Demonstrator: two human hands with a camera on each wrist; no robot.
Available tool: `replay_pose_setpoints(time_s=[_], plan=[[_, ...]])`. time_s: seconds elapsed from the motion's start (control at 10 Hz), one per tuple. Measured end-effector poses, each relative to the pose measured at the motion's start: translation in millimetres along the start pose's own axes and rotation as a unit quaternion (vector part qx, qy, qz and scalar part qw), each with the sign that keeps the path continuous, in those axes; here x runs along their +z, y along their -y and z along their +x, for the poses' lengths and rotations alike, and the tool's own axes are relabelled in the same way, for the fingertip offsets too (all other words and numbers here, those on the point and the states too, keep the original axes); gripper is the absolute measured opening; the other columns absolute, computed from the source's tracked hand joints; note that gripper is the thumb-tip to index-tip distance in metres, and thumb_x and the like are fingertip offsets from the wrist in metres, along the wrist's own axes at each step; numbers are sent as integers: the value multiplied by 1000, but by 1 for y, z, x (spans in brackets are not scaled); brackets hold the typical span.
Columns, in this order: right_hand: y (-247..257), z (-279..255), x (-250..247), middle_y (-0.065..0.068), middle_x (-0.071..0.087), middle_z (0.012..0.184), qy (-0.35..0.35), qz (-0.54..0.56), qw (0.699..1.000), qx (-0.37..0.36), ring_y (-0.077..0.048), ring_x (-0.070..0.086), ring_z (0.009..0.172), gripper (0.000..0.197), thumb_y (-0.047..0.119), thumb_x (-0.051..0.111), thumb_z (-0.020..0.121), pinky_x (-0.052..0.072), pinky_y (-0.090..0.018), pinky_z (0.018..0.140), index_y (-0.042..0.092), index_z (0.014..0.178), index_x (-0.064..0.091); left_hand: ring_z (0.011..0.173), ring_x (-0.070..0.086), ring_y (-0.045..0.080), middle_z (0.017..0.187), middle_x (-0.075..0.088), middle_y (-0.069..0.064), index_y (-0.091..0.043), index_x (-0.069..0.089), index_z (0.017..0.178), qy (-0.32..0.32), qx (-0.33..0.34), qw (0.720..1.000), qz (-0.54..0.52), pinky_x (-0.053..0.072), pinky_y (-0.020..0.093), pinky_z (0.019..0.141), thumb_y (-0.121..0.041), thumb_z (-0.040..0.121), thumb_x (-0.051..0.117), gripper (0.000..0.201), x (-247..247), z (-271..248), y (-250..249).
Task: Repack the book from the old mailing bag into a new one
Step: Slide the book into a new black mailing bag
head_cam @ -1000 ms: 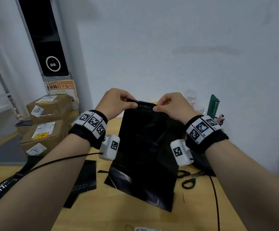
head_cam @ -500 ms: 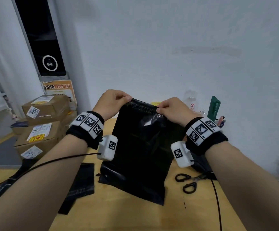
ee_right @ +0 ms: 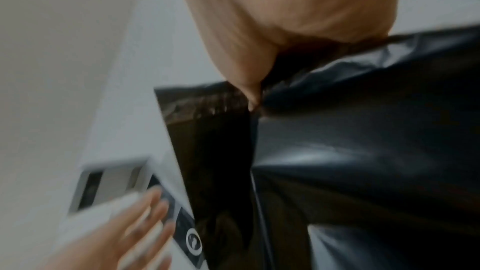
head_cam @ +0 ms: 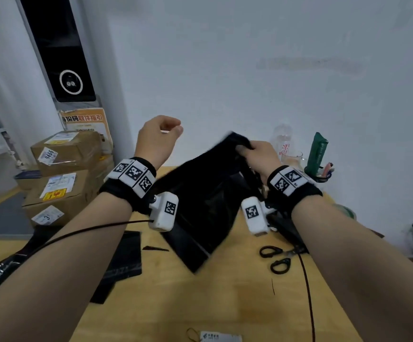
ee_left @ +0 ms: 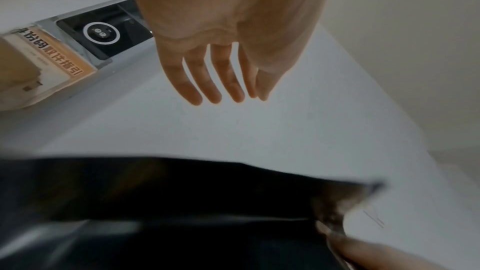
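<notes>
Hold the black mailing bag (head_cam: 207,201) by its top edge with the right hand (head_cam: 259,156) only; its fingers are curled round the gathered mouth of the bag, and the bag hangs tilted, its lower corner near or resting on the wooden tabletop (head_cam: 225,304). The left hand (head_cam: 157,139) is raised above and to the left of the bag, apart from it, grasping nothing; the left wrist view shows its fingers (ee_left: 207,81) straight and slightly spread. Whether the book is inside this bag cannot be told: the film is opaque and no book shows in any view. The step in hand appears to be handling the bag at its mouth, either opening it or settling its contents. To do this well, bring the free hand back to the loose side of the mouth and pinch one layer only, so that the two layers part rather than slide together. The film is thin, glossy and slippery, creases sharply and shows soft highlights along its folds; a firm pinch near the rim seems advisable, since a loose grip is likely to slip. A second flat black bag (head_cam: 124,257) lies on the tabletop to the left, and black-handled scissors (head_cam: 276,259) lie to the right. Keep the hanging bag away from the blades, since the film would probably tear easily.
</notes>
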State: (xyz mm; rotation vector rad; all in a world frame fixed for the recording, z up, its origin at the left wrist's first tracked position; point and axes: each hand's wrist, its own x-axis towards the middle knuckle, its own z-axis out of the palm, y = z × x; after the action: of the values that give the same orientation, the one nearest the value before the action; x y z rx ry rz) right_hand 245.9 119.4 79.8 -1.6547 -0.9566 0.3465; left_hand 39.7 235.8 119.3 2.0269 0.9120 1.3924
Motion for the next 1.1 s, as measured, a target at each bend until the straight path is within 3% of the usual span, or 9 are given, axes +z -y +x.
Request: replay_pose_setpoints(time_s=[0.1,0.2,0.3,0.4,0.5,0.7,0.8,0.9,1.1], plan=[[-42,12,-7,-10,70,90,-69,104,985,115,-26,67,97,10,27,62,88,56,-45,93,20,81,65,84,60,6,94,67,-10,-23,70,103,-8,-39,999,-5,44,18,79,-26,90,64,14,3,-9,14],[-70,-7,-10,-8,63,112,-49,117,969,211,-23,57,103,20,20,44,104,52,-42,98,18,119,58,80,65,12,91,71,-4,-32,60,98,17,-97,994,-56,55,32,75,-31,85,62,13,14,-23,29],[-94,-27,-5,-17,53,145,-42,128,956,259,-32,59,122,37,14,37,106,52,-40,96,5,138,53,67,63,14,87,74,2,-27,55,96,85,-161,981,-68,50,29,58,-25,92,57,5,29,-44,39],[-118,-41,8,-27,64,128,10,167,925,340,-40,71,97,14,16,49,99,59,-54,85,7,103,60,74,63,16,94,74,3,-20,60,99,201,-220,953,-46,51,31,62,-24,97,53,7,48,-69,51],[-116,-58,14,-24,71,107,112,84,923,359,-43,75,83,13,19,56,100,61,-51,73,7,106,55,97,64,22,107,71,3,-19,63,104,287,-277,917,-21,55,38,84,-22,99,53,12,60,-96,66],[-115,-78,20,-11,80,96,314,-90,872,365,-32,74,99,33,38,58,100,55,-45,99,8,106,71,104,63,22,116,69,1,-25,64,102,338,-323,882,53,47,44,95,-30,99,54,12,62,-119,88],[-108,-83,21,-11,76,74,339,-130,863,351,-24,70,63,43,51,67,93,56,-34,77,11,79,69,107,63,26,119,68,5,-21,67,106,337,-332,877,88,47,41,91,-28,99,55,16,62,-125,97],[-101,-78,18,-5,64,57,318,-100,882,334,-19,55,46,45,57,64,93,41,-27,53,15,76,60,118,57,24,130,62,5,-19,67,124,364,-315,867,130,44,35,87,-29,99,57,29,64,-131,101],[-104,-58,24,-12,73,89,178,93,938,282,-27,65,66,36,41,52,104,58,-36,65,9,95,67,129,51,26,144,52,8,-12,58,137,398,-307,847,176,39,27,91,-41,99,55,48,62,-127,113]])
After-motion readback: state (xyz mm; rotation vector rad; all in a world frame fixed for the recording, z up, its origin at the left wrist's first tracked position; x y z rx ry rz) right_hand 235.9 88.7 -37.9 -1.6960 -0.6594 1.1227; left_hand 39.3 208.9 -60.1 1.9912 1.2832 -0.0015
